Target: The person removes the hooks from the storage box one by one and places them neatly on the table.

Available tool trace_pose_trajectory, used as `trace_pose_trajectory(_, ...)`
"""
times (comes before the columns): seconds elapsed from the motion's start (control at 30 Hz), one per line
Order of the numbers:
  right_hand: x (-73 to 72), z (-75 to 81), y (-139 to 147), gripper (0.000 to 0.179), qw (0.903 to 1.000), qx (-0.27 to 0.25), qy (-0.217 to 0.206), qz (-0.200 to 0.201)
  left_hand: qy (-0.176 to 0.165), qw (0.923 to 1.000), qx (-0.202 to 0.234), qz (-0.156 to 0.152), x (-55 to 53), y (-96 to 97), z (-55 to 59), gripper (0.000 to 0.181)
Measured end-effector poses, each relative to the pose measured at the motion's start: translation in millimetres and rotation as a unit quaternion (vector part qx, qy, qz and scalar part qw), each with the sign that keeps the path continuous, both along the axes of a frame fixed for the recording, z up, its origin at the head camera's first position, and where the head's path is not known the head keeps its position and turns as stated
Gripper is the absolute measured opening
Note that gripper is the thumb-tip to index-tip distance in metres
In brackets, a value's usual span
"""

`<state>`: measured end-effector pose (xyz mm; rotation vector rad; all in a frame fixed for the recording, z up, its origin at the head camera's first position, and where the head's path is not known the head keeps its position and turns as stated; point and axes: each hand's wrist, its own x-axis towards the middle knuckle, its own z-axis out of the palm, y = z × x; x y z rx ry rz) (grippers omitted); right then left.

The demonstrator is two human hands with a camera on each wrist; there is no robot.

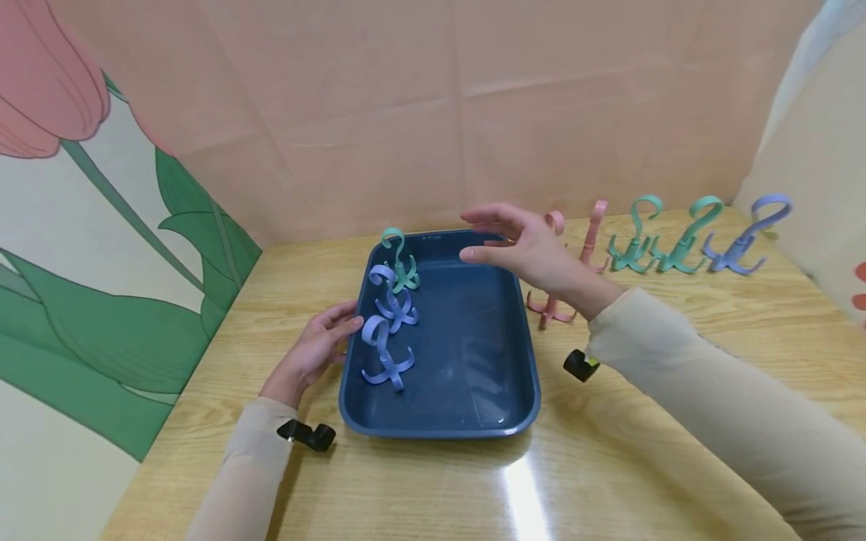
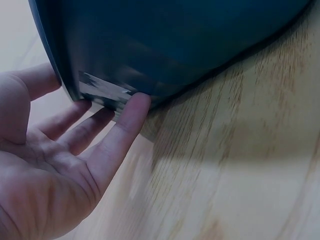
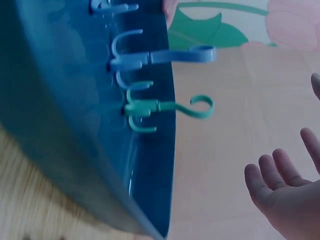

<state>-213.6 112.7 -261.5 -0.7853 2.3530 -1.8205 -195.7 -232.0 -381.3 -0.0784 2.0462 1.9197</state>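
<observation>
The right hand (image 1: 529, 244) hangs above the far right part of the tray, its fingers loosely bent, its thumb well apart from them, and nothing in its hold; that spread looks wide enough to close on a single hook stem. The left hand (image 1: 316, 347) is opened out, its fingertips against the left side of the tray (image 1: 467, 323), a good place to brace it, since light fingertip pressure should stop it sliding without tipping it. Inside, along that left wall, stand the green hook (image 1: 404, 278) at the far end, then the middle purple hook (image 1: 396, 306) and the near purple hook (image 1: 389, 366). They stand close together, so any hook handled beside them is best moved straight up or down, lest the prongs catch. On the bench (image 1: 419, 488) to the right are pink hooks (image 1: 588, 244), one partly behind the right wrist, then two green hooks (image 1: 679, 252) and, farthest right, a lone purple hook (image 1: 734, 254); the right sleeve should pass well above their curled tops.
</observation>
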Motion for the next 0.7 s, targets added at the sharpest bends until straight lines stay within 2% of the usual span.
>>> trace_pose_trajectory(0.13,9.5,6.0,-16.9,0.051,0.9996,-0.018,-0.001,0.024,0.001,1.0,0.004,0.001,-0.6,0.3,-0.5,0.045)
trace_pose_trajectory(0.33,14.7,5.0,-40.0,0.046,0.9977,-0.041,0.001,0.053,0.0,1.0,0.002,0.004,-1.5,-0.2,-2.0,0.044)
trace_pose_trajectory(0.53,16.0,0.2,-58.8,0.041,0.9949,-0.055,-0.005,0.085,0.001,1.0,0.007,0.004,-2.1,-1.2,-2.8,0.043)
trace_pose_trajectory(0.7,13.2,-9.5,-70.7,0.039,0.9917,-0.074,-0.021,0.103,0.002,0.9999,0.011,0.002,-2.0,-1.3,-2.5,0.045)
